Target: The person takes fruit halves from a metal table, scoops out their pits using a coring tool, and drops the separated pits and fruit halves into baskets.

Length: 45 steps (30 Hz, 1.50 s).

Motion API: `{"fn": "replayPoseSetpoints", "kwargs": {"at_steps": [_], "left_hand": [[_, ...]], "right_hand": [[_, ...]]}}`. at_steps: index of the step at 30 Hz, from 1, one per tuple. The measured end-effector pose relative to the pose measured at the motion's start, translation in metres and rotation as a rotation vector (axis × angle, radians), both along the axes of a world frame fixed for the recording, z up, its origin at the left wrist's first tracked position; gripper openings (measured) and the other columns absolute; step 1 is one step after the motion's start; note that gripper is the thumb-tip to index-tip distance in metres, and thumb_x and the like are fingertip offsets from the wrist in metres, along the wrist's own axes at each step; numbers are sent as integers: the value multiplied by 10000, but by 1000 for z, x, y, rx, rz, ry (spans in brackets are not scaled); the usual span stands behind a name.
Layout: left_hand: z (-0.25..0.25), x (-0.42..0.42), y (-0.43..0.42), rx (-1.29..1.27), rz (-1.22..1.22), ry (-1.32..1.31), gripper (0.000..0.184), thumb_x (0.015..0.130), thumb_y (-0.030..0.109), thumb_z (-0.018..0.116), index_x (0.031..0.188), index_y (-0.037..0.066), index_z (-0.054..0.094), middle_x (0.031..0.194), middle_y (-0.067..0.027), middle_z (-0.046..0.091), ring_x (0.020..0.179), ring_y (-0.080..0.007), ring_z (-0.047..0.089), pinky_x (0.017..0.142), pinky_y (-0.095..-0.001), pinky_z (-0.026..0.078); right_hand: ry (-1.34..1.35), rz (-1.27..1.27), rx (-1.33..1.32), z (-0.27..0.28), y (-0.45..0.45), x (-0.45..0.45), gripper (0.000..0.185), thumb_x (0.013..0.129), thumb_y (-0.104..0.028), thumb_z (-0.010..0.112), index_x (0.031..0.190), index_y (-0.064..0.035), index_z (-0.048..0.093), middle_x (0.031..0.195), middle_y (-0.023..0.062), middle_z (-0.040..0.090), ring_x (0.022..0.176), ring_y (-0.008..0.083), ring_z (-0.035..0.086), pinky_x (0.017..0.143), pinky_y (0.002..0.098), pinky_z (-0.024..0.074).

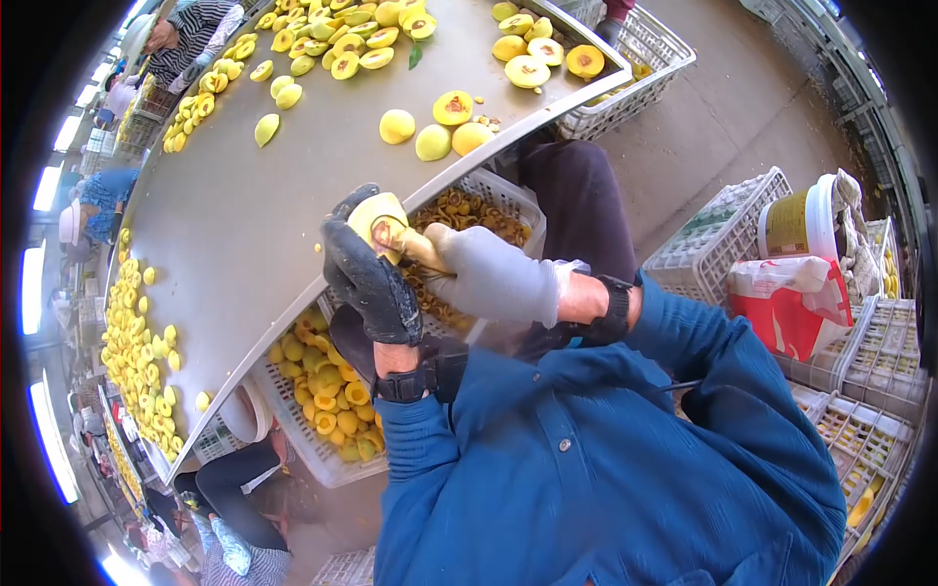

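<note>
In a dark, stained glove, my left hand [366,278] is closed around a halved yellow peach [367,213] at the table's edge. The peach's cut face, with a reddish-brown centre, is turned toward my right hand [498,273]. That hand wears a grey glove and is closed, its fingers pointing at the peach's centre. Whatever it grips is mostly hidden. Below both hands stands a crate of brown peach pits and scraps [459,215]. Several peach halves [452,108] lie on the metal table just beyond my hands.
The metal table [234,225] carries more peach halves along its far edges. A crate of peach halves [327,396] stands below at left. White crates [713,234], a bucket [796,220] and a red-and-white bag [791,303] are at right. Other people work around the table.
</note>
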<state>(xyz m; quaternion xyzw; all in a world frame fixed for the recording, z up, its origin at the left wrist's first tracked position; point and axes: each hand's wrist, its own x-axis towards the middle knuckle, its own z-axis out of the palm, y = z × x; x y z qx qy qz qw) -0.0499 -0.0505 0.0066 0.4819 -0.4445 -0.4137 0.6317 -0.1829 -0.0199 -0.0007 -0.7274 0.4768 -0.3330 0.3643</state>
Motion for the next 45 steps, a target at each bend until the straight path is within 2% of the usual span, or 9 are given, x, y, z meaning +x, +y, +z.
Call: {"fn": "replayPoseSetpoints", "kwargs": {"at_steps": [3, 6, 10, 17, 26, 35, 40, 44, 45], "left_hand": [[6, 0, -3, -21, -133, 98, 561, 1032, 435, 338, 1296, -31, 505, 1166, -176, 621, 1068, -279, 614, 967, -405, 490], [12, -15, 8, -144, -153, 187, 552, 1034, 422, 343, 1355, -15, 450, 1204, -195, 605, 1099, -288, 606, 998, -420, 474], [0, 3, 12, -24, -142, 90, 570, 1022, 464, 368, 1331, -9, 443, 1206, -196, 587, 1103, -289, 604, 957, -429, 503], [6, 6, 20, -53, -42, -235, 517, 1047, 447, 338, 1210, -11, 515, 1123, -163, 619, 965, -245, 646, 872, -377, 545], [13, 14, 25, 32, -251, 214, 590, 1048, 476, 290, 1128, -36, 573, 1040, -168, 653, 918, -256, 660, 864, -369, 542], [16, 14, 29, 102, -2, -173, 567, 1053, 418, 288, 1069, -47, 613, 978, -133, 664, 883, -209, 639, 845, -324, 516], [16, 16, 16, 29, -83, -248, 519, 1052, 360, 308, 1052, -45, 633, 976, -117, 662, 884, -186, 624, 832, -304, 505], [6, 32, 5, 177, -252, -281, 485, 1044, 350, 350, 1010, -36, 643, 918, -95, 672, 830, -167, 633, 773, -307, 522], [6, 32, 4, 60, -256, -496, 380, 1033, 260, 386, 990, -28, 631, 885, -106, 681, 782, -188, 643, 746, -309, 524]], "right_hand": [[-409, 19, 175, -2, -3, 5, 258, 873, -149, 626, 1062, 20, 577, 758, 82, 663, 651, 218, 630, 620, 370, 505], [-654, 93, 746, 19, -7, -8, 319, 854, -206, 645, 988, 62, 537, 648, 92, 619, 544, 250, 577, 560, 401, 492], [-47, 27, -25, 6, 1, -10, 270, 851, -200, 645, 978, 17, 548, 686, 204, 632, 607, 360, 649, 554, 435, 501], [167, 49, -123, 24, 9, -9, 270, 864, -238, 639, 971, -25, 511, 669, 173, 633, 636, 377, 648, 555, 472, 503], [152, 71, -125, 13, 12, -8, 248, 821, -160, 659, 959, -43, 488, 632, 174, 597, 610, 384, 622, 547, 481, 479], [237, 128, -41, 18, 1, -17, 286, 795, -151, 681, 974, -48, 482, 659, 174, 609, 656, 391, 636, 588, 488, 491], [183, 188, 120, 29, -1, -19, 273, 812, -145, 669, 987, -36, 489, 699, 198, 632, 710, 397, 654, 620, 483, 505], [304, 211, 105, 22, -6, -28, 261, 818, -151, 663, 979, -18, 507, 722, 214, 639, 728, 405, 656, 635, 479, 507], [283, 239, 98, 17, -7, -28, 259, 819, -151, 661, 980, -14, 510, 725, 217, 639, 729, 406, 656, 638, 479, 507]]}}
